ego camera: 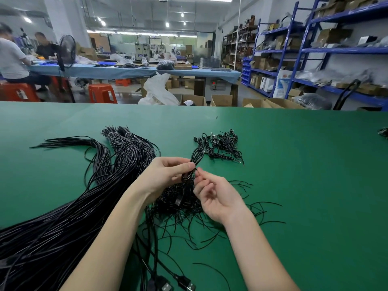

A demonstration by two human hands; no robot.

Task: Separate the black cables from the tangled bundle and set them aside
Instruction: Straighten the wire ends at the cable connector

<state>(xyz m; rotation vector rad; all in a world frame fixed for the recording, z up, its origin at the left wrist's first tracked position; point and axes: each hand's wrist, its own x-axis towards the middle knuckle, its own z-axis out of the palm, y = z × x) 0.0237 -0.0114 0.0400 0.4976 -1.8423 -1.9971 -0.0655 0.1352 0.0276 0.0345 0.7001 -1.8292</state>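
Note:
A thick bundle of long black cables (69,208) sprawls across the left of the green table (304,164), its ends fanned out at the far side. My left hand (168,175) grips a coiled black cable (196,157) held above the table. My right hand (216,196) pinches the same coil just below my left thumb. Under both hands lies a loose tangle of short black cable pieces (189,208). A small pile of coiled black cables (222,147) sits beyond the hands, slightly to the right.
USB plugs (184,283) of some cables lie at the near edge. A small dark item (383,132) sits at the far right edge. Beyond the table are cardboard boxes (220,100), blue shelving (315,49) and people at another bench.

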